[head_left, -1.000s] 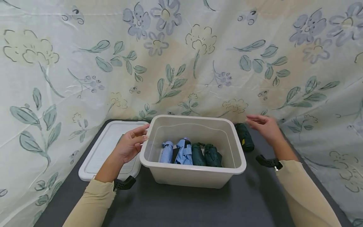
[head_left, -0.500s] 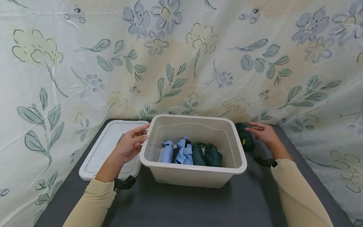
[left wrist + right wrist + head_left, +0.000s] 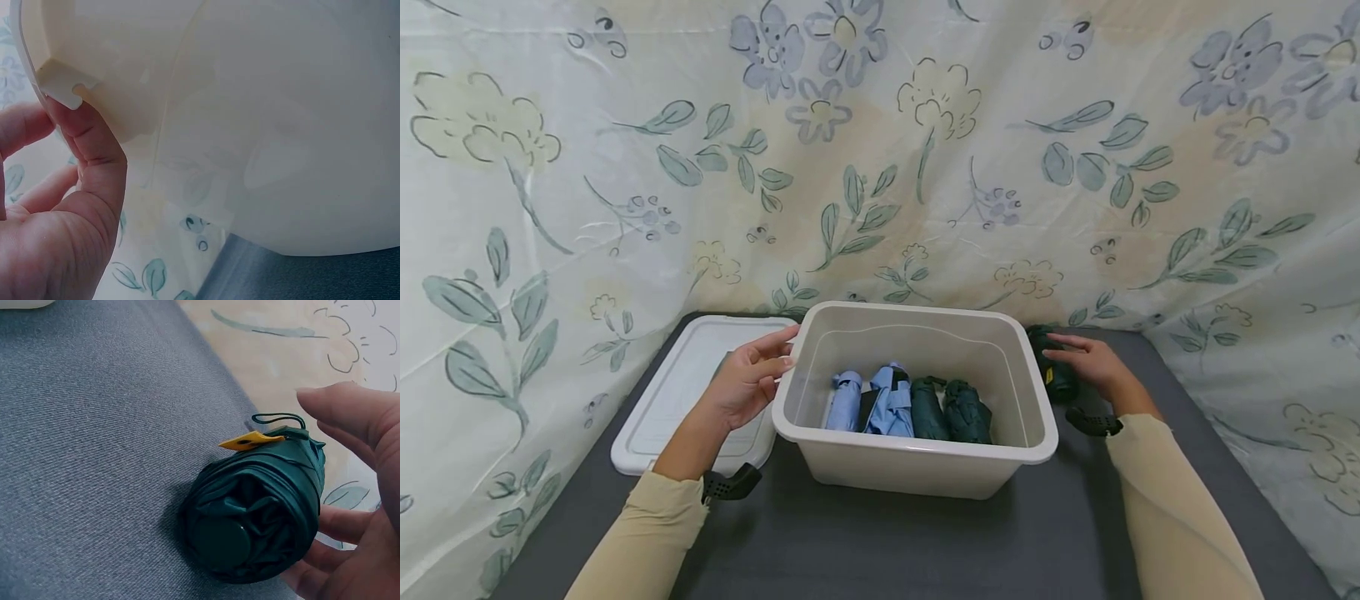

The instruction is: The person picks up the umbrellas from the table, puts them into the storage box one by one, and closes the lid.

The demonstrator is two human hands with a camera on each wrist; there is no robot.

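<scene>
A white plastic storage bin (image 3: 910, 468) stands in the middle of the table. Inside it lie two light blue folded umbrellas (image 3: 844, 402) on the left and two dark green folded umbrellas (image 3: 967, 412) on the right. My left hand (image 3: 747, 379) pinches the bin's left rim, the thumb and a finger meeting at the lip in the left wrist view. Another rolled green umbrella (image 3: 250, 512), with a yellow tag and a cord loop, lies on the table right of the bin. My right hand (image 3: 1096, 367) is beside it, thumb raised over it and fingers along its far side, not closed round it.
A white lid (image 3: 677, 392) lies flat on the dark grey table (image 3: 865, 550) left of the bin, partly behind the left hand. A floral curtain (image 3: 880, 167) hangs directly behind the table and along both sides.
My right hand has come down and to the left, reaching the green umbrella beside the bin. The left hand keeps its place at the bin's rim.
</scene>
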